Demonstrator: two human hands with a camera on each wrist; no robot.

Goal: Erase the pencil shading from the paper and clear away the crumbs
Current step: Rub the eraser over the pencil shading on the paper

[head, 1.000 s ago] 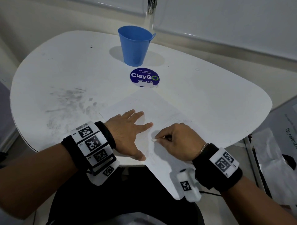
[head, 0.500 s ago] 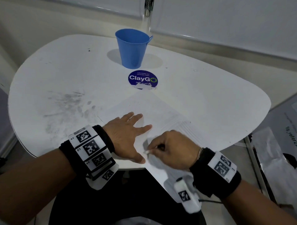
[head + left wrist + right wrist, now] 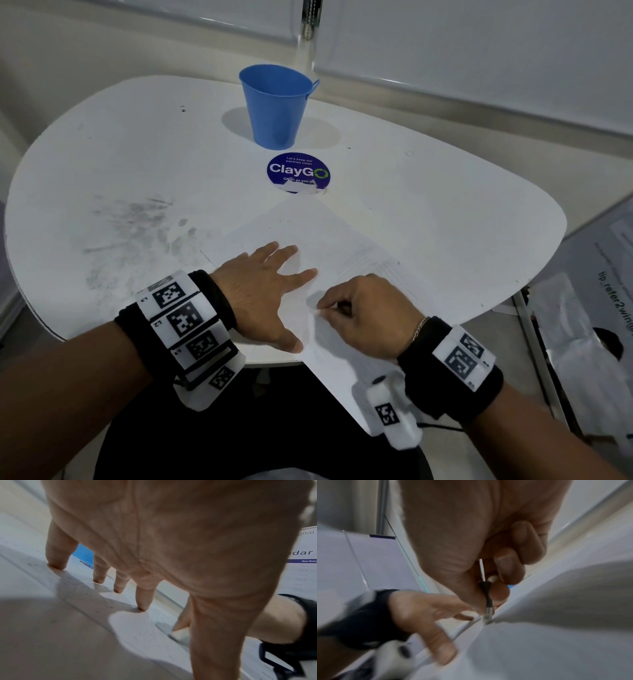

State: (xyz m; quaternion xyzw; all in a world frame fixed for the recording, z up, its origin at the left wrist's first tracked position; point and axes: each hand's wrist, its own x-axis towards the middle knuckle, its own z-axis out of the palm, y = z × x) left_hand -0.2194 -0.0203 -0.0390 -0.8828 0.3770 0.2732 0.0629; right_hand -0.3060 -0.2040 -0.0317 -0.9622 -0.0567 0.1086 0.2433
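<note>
A white sheet of paper (image 3: 329,236) lies on the table (image 3: 428,205), its near corner hanging over the front edge. Faint pencil lines (image 3: 373,265) show on its right part. My left hand (image 3: 270,284) lies flat on the sheet with fingers (image 3: 142,599) spread, pressing it down. Just to its right, my right hand (image 3: 366,308) pinches a thin black eraser stick (image 3: 488,600). Its pale tip (image 3: 486,619) touches the paper beside the left thumb (image 3: 443,649). The same tip (image 3: 318,307) pokes out between the fingers in the head view.
A blue bucket (image 3: 277,106) stands at the back of the table, with a round ClayGo sticker (image 3: 298,171) in front of it. Grey smudges (image 3: 137,226) mark the tabletop on the left. Printed sheets (image 3: 589,308) lie on the floor at the right.
My right hand has rubbed the eraser tip a short way left and back across the paper near the left thumb. The left hand has stayed flat in place.
</note>
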